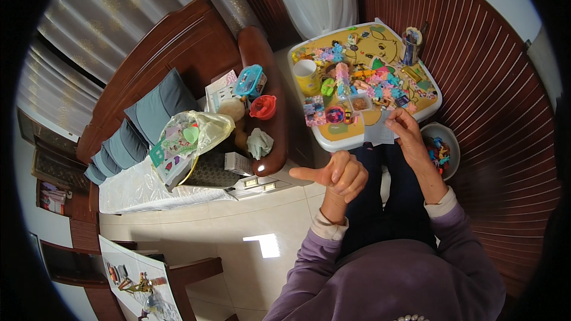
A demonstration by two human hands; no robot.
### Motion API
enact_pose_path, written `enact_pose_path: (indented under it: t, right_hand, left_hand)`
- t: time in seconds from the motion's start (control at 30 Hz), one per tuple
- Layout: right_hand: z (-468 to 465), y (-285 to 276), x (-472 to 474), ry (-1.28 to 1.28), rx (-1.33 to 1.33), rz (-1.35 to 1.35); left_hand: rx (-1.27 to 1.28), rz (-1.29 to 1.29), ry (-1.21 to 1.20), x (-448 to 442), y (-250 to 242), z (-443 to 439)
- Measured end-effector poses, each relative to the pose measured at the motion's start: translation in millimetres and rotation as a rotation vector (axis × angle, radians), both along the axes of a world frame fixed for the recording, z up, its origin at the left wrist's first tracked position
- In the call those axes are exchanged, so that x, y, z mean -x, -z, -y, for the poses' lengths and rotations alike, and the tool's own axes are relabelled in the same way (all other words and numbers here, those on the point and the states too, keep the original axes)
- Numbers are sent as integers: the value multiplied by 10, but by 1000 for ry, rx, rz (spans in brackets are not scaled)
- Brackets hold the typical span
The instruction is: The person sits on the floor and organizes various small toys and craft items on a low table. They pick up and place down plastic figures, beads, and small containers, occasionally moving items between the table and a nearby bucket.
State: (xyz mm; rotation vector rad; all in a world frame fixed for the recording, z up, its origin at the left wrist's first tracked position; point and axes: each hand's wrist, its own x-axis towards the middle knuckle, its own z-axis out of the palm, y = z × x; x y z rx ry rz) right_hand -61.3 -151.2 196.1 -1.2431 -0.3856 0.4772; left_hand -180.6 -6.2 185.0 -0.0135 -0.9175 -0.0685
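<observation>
My right hand (412, 140) pinches a small pale sheet of paper (380, 133) between thumb and fingers, over the near edge of a child's play table (341, 145). Faint print shows on the sheet. My left hand (342, 174) is raised in front of my lap, fingers curled in and thumb stretched out to the left. Nothing shows in it. Near the paper stand a small clear box (359, 102) with brown contents, a toy car (347, 117) and a round container of colourful bits (334, 115). Pastel interlocking toy pieces (386, 87) lie behind them.
A yellow cup (306, 78) and a pen holder (410, 47) stand on the table. A bucket of toys (451, 154) is on the floor at right. Left, the wooden sofa arm (279, 142) carries a red bowl (263, 107) and a crumpled cloth (259, 143), beside a filled bag (209, 129).
</observation>
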Motion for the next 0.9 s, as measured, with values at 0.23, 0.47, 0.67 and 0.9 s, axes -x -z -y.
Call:
enact_pose_path:
  t: [0.23,0.47,0.67,0.9]
  right_hand:
    - [-25,9,32,2,37,34]
    - [-57,-43,14,27,40,164]
    - [-203,-81,133,-80,28,282]
    - [-316,-167,231,-145,50,214]
  left_hand:
    - [-75,-157,-105,49,-73,-51]
    - [-640,-798,-693,103,-73,-515]
    - [-961,-964,-1078,239,-214,-545]
    - [-1103,-1068,-1711,559,-750,-1064]
